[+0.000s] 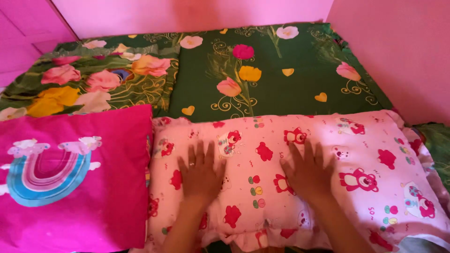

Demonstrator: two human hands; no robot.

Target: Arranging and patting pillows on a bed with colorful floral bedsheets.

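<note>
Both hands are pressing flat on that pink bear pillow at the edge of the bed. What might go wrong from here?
The pink bear pillow lies at the bed's near edge, its frill at the bottom of the view; pressure from the left hand and right hand might nudge it off. Sliding sideways, it may push the pink rainbow pillow that it borders. Pressing could also wrinkle the green floral sheet.

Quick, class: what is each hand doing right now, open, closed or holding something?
Left hand: open, flat on the pink bear-print pillow, holding nothing.
Right hand: open, flat on the same pillow, holding nothing.

pink bear-print pillow [300, 178], magenta rainbow pillow [70, 182], green floral sheet [281, 89]
</note>
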